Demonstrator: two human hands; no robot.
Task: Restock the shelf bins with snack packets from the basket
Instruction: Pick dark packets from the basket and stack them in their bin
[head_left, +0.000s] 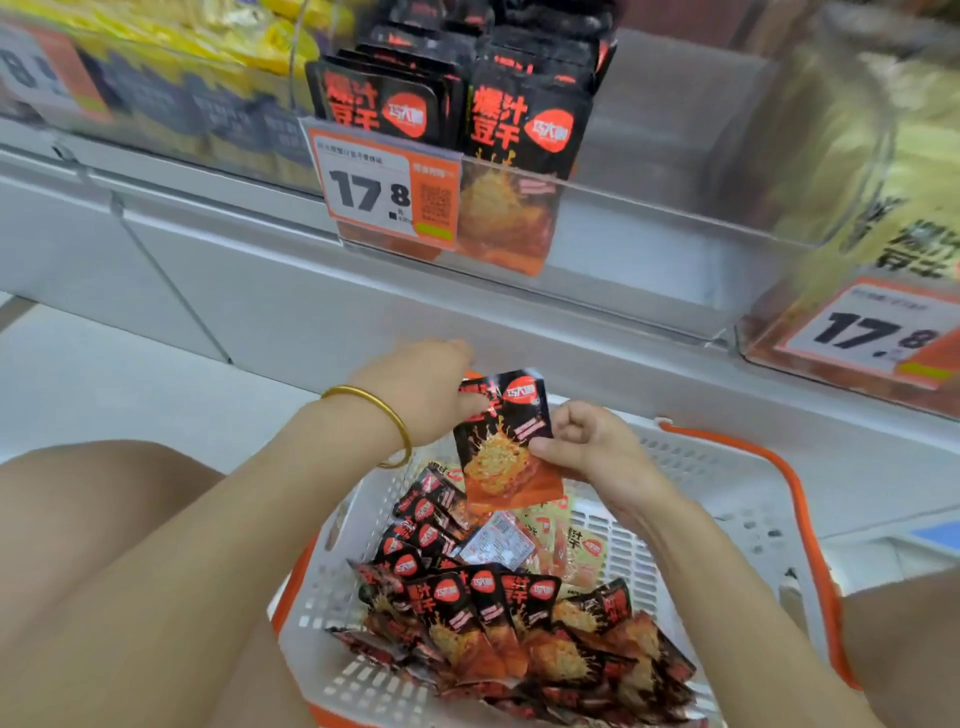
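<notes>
A black-and-orange snack packet (506, 441) is held upright above the white basket (727, 483), which has an orange rim. My left hand (421, 395), with a gold bangle on the wrist, pinches the packet's upper left edge. My right hand (587, 441) grips its right side. Several more black-and-orange packets (498, 613) lie heaped in the basket, with a few pale yellow ones (576, 545) among them. Above, a clear shelf bin (649, 208) holds upright rows of the same black packets (524, 124) on its left side.
A price label reading 17.8 (384, 192) hangs on the bin's front. A second 17.8 label (872, 332) marks a bin of pale packets (852, 145) at the right. Yellow packets (249, 31) fill the bin at upper left. My bare knees flank the basket.
</notes>
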